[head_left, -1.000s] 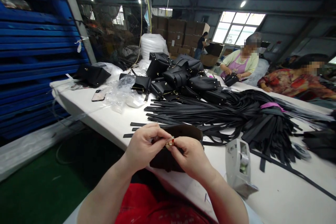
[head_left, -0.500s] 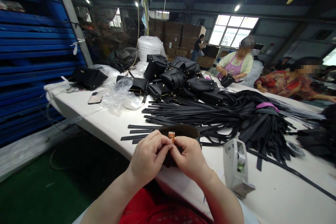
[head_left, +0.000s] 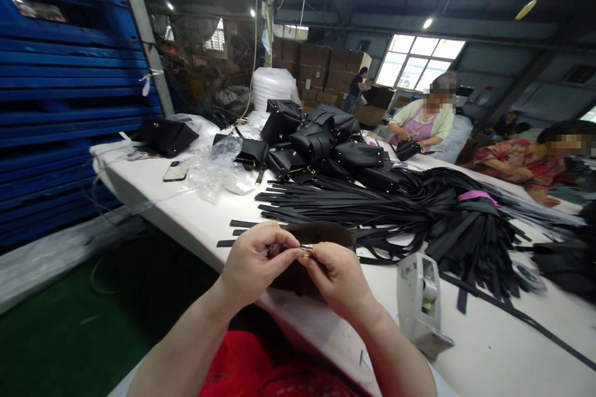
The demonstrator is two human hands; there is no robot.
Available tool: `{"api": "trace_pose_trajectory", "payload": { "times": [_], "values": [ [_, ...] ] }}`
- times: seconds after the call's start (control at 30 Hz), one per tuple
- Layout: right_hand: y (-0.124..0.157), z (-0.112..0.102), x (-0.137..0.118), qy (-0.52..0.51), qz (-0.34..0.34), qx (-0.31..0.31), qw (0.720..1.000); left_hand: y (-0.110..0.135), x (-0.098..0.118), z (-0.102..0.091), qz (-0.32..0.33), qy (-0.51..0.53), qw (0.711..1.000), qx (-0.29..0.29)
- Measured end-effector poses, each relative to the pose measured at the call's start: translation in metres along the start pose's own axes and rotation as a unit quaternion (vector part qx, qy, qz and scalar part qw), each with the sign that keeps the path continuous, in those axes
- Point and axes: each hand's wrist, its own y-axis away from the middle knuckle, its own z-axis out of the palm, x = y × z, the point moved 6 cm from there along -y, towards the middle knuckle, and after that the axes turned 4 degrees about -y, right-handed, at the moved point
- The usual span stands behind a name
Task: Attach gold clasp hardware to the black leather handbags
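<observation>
Left hand [head_left: 254, 260] and right hand [head_left: 339, 274] meet at 6 o'clock of the frame. Thumb and forefinger of each are pinched tight on a small gold clasp [head_left: 306, 251]; the other fingers are curled and hold nothing else. The clasp sits just above the dark bag [head_left: 328, 232], which lies at the near edge of the table [head_left: 186, 214] by the person's lap. Cannot tell whether the clasp is fixed to the bag.

Risks, as I judge them:
- The clasp is tiny, smooth, shiny metal held only at the fingertips, so it could slip and drop off the edge toward the floor at 7 o'clock.
- Its hard corners could scuff the bag's soft, matte, leather-like skin.
- The bag is limp and close to the edge, so it could slide lapward if tugged.

Around the hands:
- White hard-plastic tape dispenser [head_left: 421, 298], near, at 3 o'clock of the hands.
- Black straps [head_left: 419, 211], flat, long and floppy, heaped at 1 o'clock.
- Black bags [head_left: 321, 136], boxy with gold fittings, piled at 12.
- Phone [head_left: 176, 170] and crinkly clear plastic wrap [head_left: 215, 161] at 10–11.
- Co-worker [head_left: 421, 124] at the far side, 1 o'clock, hands on another bag.
</observation>
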Motion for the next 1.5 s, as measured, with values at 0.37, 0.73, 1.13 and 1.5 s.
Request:
{"api": "trace_pose_trajectory", "payload": {
  "times": [0.37, 0.73, 1.13, 1.5],
  "values": [
    [0.003, 0.001, -0.002, 0.042, -0.038, -0.043, 0.997, -0.006, 0.001, 0.000, -0.027, 0.052, 0.993, -0.102],
    [0.007, 0.001, -0.008, 0.020, 0.004, 0.025, 0.999, 0.013, 0.017, 0.006, 0.032, -0.047, 0.998, -0.008],
    [0.009, 0.007, 0.005, -0.135, 0.091, 0.011, 0.987, 0.016, 0.006, 0.007, -0.008, -0.055, 0.996, 0.063],
    [0.009, 0.009, 0.002, -0.147, 0.076, -0.011, 0.986, 0.010, -0.018, 0.013, -0.123, 0.013, 0.992, -0.010]
  ]
}}
